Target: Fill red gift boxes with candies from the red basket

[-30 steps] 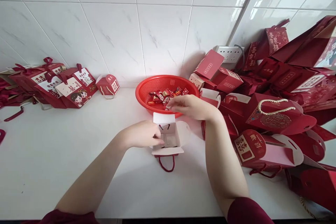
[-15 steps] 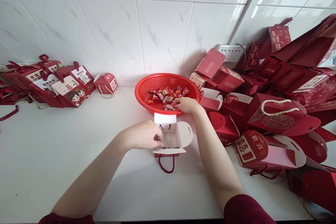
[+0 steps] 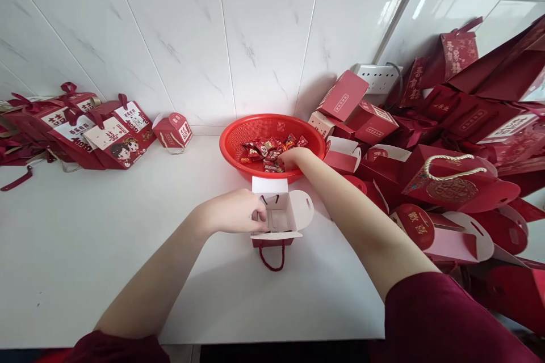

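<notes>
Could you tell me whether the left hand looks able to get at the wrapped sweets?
Probably yes: the left hand is at the open box, close to the red basket, and the wrapped sweets towards the left lie uncovered, though the right hand partly blocks the others.

Deep maroon sleeves (image 3: 443,317) above bare forearms (image 3: 361,215), both hands (image 3: 234,211) ungloved.

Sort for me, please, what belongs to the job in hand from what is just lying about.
In use: left hand, at the open box; right hand, among wrapped sweets in the red basket.
Seemingly lying about: small box, left-side boxes, right-side boxes, socket strip.
</notes>
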Demonstrator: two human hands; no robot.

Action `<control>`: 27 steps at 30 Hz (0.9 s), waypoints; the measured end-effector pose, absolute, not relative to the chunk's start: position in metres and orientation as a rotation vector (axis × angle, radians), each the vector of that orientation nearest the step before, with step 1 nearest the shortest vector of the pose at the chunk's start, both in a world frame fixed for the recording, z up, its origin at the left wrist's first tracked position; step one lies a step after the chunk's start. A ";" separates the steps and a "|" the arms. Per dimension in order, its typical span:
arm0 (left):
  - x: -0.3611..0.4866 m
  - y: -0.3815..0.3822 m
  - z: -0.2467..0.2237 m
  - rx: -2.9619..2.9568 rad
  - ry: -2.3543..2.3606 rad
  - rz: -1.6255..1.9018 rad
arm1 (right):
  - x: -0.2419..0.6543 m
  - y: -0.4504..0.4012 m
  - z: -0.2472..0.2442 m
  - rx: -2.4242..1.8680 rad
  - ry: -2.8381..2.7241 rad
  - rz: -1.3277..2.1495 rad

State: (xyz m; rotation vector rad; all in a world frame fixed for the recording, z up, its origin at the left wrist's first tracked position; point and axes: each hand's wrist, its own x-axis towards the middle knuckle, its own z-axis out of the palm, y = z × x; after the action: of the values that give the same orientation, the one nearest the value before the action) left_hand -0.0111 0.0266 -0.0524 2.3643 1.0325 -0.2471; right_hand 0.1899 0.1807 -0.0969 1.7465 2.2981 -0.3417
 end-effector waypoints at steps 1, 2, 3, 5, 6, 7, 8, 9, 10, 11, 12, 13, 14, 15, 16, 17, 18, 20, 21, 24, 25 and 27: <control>-0.011 0.027 -0.053 2.365 1.029 -0.249 | 0.191 0.181 -0.096 1.739 2.283 -0.364; -0.012 0.027 -0.053 2.367 1.022 -0.250 | 0.194 0.181 -0.095 1.740 2.270 -0.392; -0.012 0.027 -0.052 2.370 1.012 -0.250 | 0.197 0.180 -0.094 1.762 2.266 -0.414; -0.012 0.027 -0.050 2.369 0.986 -0.243 | 0.206 0.177 -0.088 1.814 2.294 -0.435; -0.012 0.027 -0.049 2.362 0.969 -0.237 | 0.210 0.173 -0.084 1.843 2.327 -0.446; -0.012 0.026 -0.047 2.351 0.953 -0.233 | 0.213 0.169 -0.080 1.871 2.375 -0.461; -0.012 0.025 -0.046 2.341 0.941 -0.226 | 0.216 0.163 -0.076 1.897 2.438 -0.479; -0.013 0.024 -0.044 2.335 0.936 -0.214 | 0.218 0.155 -0.071 1.922 2.512 -0.501; -0.013 0.023 -0.042 2.334 0.939 -0.191 | 0.219 0.146 -0.067 1.944 2.593 -0.530; -0.013 0.021 -0.040 2.336 0.946 -0.149 | 0.219 0.135 -0.063 1.959 2.673 -0.563; -0.013 0.020 -0.038 2.337 0.957 -0.083 | 0.218 0.123 -0.059 1.965 2.751 -0.593; -0.012 0.018 -0.037 2.329 0.971 0.010 | 0.217 0.111 -0.056 1.955 2.840 -0.656; -0.012 0.017 -0.035 2.309 0.992 0.126 | 0.214 0.097 -0.053 1.919 2.941 -0.761; -0.011 0.016 -0.034 2.273 1.027 0.263 | 0.212 0.084 -0.050 1.843 3.068 -0.946; -0.009 0.015 -0.034 2.225 1.072 0.414 | 0.208 0.071 -0.047 1.682 3.205 -1.319; -0.008 0.015 -0.034 2.171 1.115 0.558 | 0.205 0.059 -0.045 1.486 3.262 -1.683; -0.006 0.015 -0.035 2.114 1.139 0.683 | 0.202 0.048 -0.043 1.308 3.271 -1.981; -0.003 0.016 -0.037 2.004 1.089 0.849 | 0.196 0.031 -0.041 1.148 3.259 -2.250; -0.001 0.016 -0.038 1.953 1.020 0.881 | 0.194 0.025 -0.040 1.144 3.267 -2.260; 0.000 0.015 -0.039 1.841 0.853 0.865 | 0.195 0.015 -0.040 1.104 3.250 -2.243; 0.000 0.015 -0.038 1.842 0.851 0.844 | 0.197 0.015 -0.041 1.085 3.214 -2.262; -0.002 0.013 -0.034 1.906 0.913 0.808 | 0.202 0.016 -0.044 1.096 3.123 -2.285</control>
State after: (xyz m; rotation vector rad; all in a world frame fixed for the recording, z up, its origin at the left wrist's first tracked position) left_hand -0.0020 0.0127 -0.0343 1.9055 0.9127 0.8084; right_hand 0.2017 0.0160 -0.0444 1.0958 3.1225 -2.2847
